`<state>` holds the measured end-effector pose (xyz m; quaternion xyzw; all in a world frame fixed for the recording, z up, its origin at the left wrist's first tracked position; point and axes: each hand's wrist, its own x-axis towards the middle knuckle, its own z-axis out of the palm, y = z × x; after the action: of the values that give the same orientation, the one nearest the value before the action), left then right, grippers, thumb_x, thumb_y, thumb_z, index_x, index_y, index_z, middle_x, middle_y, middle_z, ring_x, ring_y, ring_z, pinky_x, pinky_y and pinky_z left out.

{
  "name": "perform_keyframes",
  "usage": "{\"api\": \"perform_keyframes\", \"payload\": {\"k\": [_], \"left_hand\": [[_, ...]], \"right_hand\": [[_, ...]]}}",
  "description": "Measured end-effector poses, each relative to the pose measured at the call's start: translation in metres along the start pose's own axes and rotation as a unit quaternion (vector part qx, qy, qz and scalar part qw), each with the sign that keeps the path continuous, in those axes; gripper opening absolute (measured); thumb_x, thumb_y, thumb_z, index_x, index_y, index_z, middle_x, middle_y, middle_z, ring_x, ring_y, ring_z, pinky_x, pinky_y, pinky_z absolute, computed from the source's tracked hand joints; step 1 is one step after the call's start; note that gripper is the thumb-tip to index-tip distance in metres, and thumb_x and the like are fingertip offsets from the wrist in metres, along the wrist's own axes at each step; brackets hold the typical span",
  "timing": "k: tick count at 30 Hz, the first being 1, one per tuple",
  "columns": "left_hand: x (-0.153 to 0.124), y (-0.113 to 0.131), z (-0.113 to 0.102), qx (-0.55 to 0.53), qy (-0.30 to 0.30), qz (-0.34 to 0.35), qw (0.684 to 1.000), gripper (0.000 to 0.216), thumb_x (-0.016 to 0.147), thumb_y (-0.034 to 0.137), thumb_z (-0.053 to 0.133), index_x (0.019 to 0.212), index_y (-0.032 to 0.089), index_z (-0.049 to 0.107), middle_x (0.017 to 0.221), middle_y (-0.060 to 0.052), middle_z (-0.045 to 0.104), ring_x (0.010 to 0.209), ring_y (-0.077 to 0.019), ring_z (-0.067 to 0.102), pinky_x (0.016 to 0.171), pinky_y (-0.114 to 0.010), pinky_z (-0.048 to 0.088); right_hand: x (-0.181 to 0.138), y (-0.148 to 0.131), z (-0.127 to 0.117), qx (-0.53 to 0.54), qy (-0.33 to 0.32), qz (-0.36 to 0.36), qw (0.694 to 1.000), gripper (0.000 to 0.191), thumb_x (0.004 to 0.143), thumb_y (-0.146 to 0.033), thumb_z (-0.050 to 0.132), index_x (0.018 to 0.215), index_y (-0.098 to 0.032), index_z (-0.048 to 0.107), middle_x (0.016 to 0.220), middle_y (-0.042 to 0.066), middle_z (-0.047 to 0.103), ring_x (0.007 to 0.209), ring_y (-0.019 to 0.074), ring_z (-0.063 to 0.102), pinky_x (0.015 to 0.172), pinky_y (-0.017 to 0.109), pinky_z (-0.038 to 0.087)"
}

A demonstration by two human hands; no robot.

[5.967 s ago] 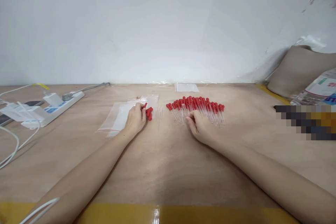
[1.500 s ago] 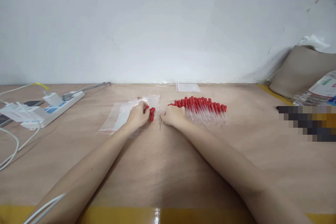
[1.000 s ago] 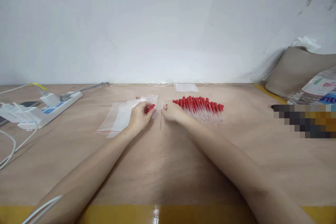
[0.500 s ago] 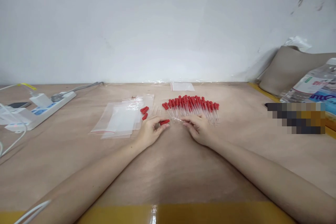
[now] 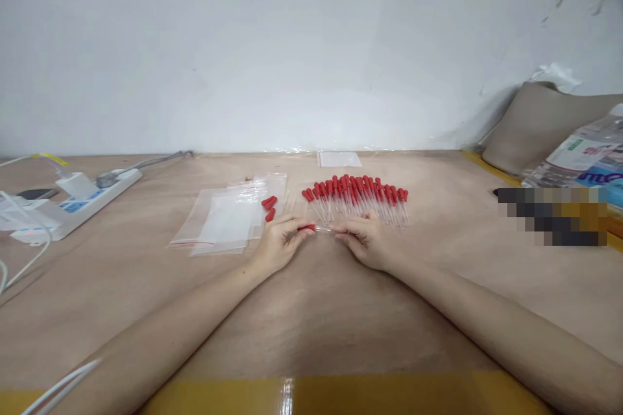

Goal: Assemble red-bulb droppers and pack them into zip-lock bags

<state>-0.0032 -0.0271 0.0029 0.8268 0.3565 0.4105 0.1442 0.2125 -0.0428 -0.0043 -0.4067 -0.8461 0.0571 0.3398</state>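
Between thumb and fingers, my left hand (image 5: 282, 241) pinches a red rubber dropper bulb (image 5: 307, 227), its open end facing right. My right hand (image 5: 363, 240) is closed on a thin clear dropper tube (image 5: 323, 229), whose left end meets the mouth of the bulb. How far the tube sits inside the bulb I cannot tell. Behind my hands lies a fanned row of droppers (image 5: 357, 189), red bulbs away from me and clear tubes towards me. A few loose red bulbs (image 5: 268, 203) rest just beyond my left hand, near some clear tubes (image 5: 288, 201).
Clear zip bags (image 5: 224, 217) are spread left of my hands, and another small bag (image 5: 339, 159) lies by the wall. A power strip (image 5: 92, 204) with plugs and cables is at the far left. On the right stand a plastic bottle (image 5: 567, 159) and a grey-brown roll (image 5: 516, 126).
The clear tube in my right hand has come level and its left end has reached the red bulb in my left hand. Earlier there was a gap between them.
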Motion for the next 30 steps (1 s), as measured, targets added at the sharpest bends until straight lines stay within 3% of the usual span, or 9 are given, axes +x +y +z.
{"api": "perform_keyframes", "payload": {"k": [6, 11, 20, 26, 30], "left_hand": [[-0.003, 0.000, -0.002, 0.044, -0.031, 0.040, 0.998, 0.019, 0.084, 0.031, 0.049, 0.089, 0.021, 0.065, 0.084, -0.004, 0.064, 0.076, -0.0142, 0.058, 0.072, -0.028, 0.046], [-0.004, 0.000, -0.003, 0.064, -0.073, 0.054, 0.994, 0.020, 0.085, 0.030, 0.047, 0.089, 0.019, 0.063, 0.078, -0.004, 0.062, 0.072, -0.0137, 0.056, 0.069, -0.027, 0.044], [-0.006, -0.004, 0.000, 0.051, -0.076, 0.063, 0.994, 0.016, 0.083, 0.030, 0.050, 0.087, 0.017, 0.060, 0.077, -0.004, 0.059, 0.071, -0.0131, 0.054, 0.066, -0.025, 0.043], [-0.006, -0.004, 0.001, 0.076, -0.088, 0.080, 0.990, 0.018, 0.084, 0.029, 0.048, 0.088, 0.017, 0.061, 0.075, -0.004, 0.058, 0.070, -0.0136, 0.053, 0.064, -0.025, 0.042], [0.000, -0.005, -0.003, 0.079, -0.078, 0.070, 0.991, 0.019, 0.084, 0.031, 0.048, 0.090, 0.018, 0.061, 0.078, -0.004, 0.060, 0.072, -0.0135, 0.055, 0.066, -0.025, 0.043]], "right_hand": [[0.002, 0.004, -0.004, -0.020, -0.024, -0.018, 0.999, 0.025, 0.086, -0.020, 0.042, 0.096, -0.025, 0.064, 0.092, 0.003, 0.067, 0.073, 0.0125, 0.057, 0.075, 0.032, 0.024], [0.002, -0.001, -0.007, -0.076, -0.030, -0.035, 0.996, 0.027, 0.086, -0.022, 0.039, 0.096, -0.024, 0.064, 0.089, 0.004, 0.067, 0.072, 0.0136, 0.056, 0.073, 0.033, 0.021], [0.008, -0.015, -0.001, -0.091, -0.053, -0.022, 0.994, 0.026, 0.087, -0.023, 0.036, 0.086, -0.018, 0.062, 0.079, 0.003, 0.066, 0.064, 0.0125, 0.052, 0.069, 0.030, 0.019], [0.013, -0.015, 0.000, -0.068, -0.105, 0.015, 0.992, 0.026, 0.087, -0.022, 0.037, 0.078, -0.019, 0.061, 0.071, 0.000, 0.065, 0.059, 0.0111, 0.050, 0.071, 0.029, 0.022], [0.017, -0.015, -0.005, -0.044, -0.129, 0.020, 0.990, 0.025, 0.089, -0.024, 0.035, 0.086, -0.020, 0.060, 0.074, 0.000, 0.066, 0.062, 0.0115, 0.053, 0.072, 0.029, 0.024]]}}
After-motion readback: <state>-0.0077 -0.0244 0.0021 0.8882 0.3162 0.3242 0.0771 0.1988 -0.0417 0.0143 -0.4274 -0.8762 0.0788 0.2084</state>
